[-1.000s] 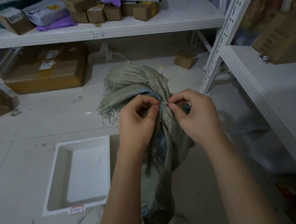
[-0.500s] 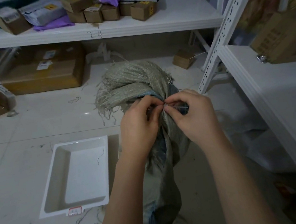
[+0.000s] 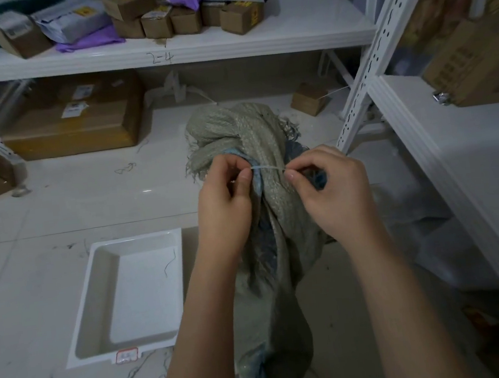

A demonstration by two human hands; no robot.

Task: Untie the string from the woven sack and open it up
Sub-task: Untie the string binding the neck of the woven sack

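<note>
Head view: grey-green woven sack (image 3: 265, 144) stands upright on the pale tiled floor (image 3: 60, 215), centre frame, neck gathered and twisted, frayed top bunched above the hands, blue lining showing at the folds. Left hand (image 3: 225, 203) sits on the left side of the neck, thumb and forefinger pinched on one end of a thin pale string (image 3: 267, 168). Right hand (image 3: 334, 192) on the right side, thumb and forefinger pinched on the other end. String runs taut and nearly level across the front of the neck between both pinches; can't tell whether a knot remains behind the fabric. Both forearms reach up from the bottom edge. White plastic tray (image 3: 88, 338) lies on the floor left of the sack, near it but apart, a loose thread inside, small red-edged label on its near rim. Loose threads scattered on the floor. White metal shelving (image 3: 257, 43) behind holds small cardboard boxes (image 3: 157, 23) and parcels; a large flat carton (image 3: 75, 127) sits underneath. More shelving at right.
</note>
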